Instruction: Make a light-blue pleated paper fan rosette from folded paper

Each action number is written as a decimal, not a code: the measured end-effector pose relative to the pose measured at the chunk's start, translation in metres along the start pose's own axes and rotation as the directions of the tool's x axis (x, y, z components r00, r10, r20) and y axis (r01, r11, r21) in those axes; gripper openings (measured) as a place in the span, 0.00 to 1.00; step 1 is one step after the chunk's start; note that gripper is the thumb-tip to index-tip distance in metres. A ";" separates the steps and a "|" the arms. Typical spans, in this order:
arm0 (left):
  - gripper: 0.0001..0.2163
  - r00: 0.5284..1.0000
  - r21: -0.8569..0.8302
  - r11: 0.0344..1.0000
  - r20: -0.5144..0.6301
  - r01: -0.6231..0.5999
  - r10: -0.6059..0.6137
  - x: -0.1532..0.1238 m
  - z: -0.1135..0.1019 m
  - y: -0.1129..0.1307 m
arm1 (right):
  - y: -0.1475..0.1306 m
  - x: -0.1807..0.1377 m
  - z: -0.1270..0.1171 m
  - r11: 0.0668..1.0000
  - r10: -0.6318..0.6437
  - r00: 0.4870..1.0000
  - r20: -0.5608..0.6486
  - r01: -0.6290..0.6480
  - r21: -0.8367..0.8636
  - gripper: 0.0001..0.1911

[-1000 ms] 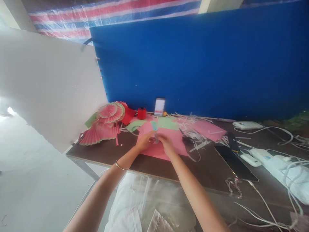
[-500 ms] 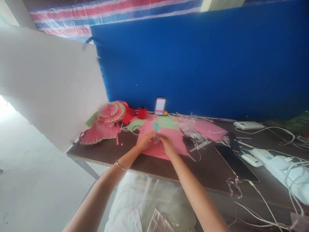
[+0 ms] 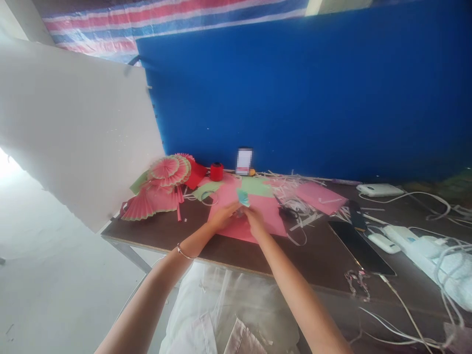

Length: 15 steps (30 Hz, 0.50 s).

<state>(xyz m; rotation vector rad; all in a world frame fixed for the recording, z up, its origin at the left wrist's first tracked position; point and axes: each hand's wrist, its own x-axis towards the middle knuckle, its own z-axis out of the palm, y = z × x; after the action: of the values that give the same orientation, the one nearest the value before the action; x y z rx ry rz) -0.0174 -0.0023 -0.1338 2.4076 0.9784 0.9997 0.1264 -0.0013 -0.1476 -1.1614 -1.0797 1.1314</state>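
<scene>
My left hand (image 3: 224,216) and my right hand (image 3: 255,220) meet over a large pink paper sheet (image 3: 271,216) near the table's front. A small teal piece (image 3: 243,197), which looks like folded paper, sticks up from between their fingertips. Both hands are closed on its near end, and the fingers hide part of it. Light green paper (image 3: 258,187) lies just behind on the pink sheet. To the left, a clear ring-shaped item (image 3: 210,198), perhaps a tape roll, rests by another green piece.
Pleated pink and green paper fans (image 3: 167,172) are piled at the left. A red spool (image 3: 217,171) stands at the back. White paper strips (image 3: 295,204) lie right of the hands, then a dark tablet (image 3: 359,248), a power strip (image 3: 416,246) and loose cables.
The teal piece has tilted and shifted slightly right and toward me between my fingertips. My hands have drawn a little closer together, while the table's other things stay put.
</scene>
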 end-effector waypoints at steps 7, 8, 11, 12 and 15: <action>0.22 0.999 0.006 0.999 0.004 -0.045 0.045 0.000 0.002 -0.002 | -0.002 0.003 -0.002 1.000 0.004 1.000 -0.005 -0.004 0.005 0.14; 0.22 0.999 -0.007 0.999 0.004 -0.045 0.045 0.000 0.001 -0.002 | -0.003 0.003 -0.003 1.000 0.007 1.000 0.000 -0.007 0.006 0.14; 0.22 0.999 -0.086 0.995 -0.003 -0.048 0.048 0.000 0.001 0.000 | -0.003 0.002 -0.005 1.000 0.016 1.000 0.013 -0.016 0.010 0.14; 0.22 0.999 -0.122 0.991 -0.003 -0.046 0.046 0.000 0.001 0.002 | -0.003 0.002 -0.005 1.000 0.017 1.000 0.016 -0.017 0.011 0.14; 0.21 0.999 -0.179 0.984 -0.040 -0.016 0.009 0.001 0.000 0.005 | -0.007 0.002 -0.005 1.000 0.010 1.000 0.025 -0.011 0.019 0.13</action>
<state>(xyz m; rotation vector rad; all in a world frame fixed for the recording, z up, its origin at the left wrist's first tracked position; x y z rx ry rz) -0.0142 -0.0053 -0.1305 2.2573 0.8487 1.0933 0.1324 -0.0002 -0.1413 -1.1417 -1.0810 1.1647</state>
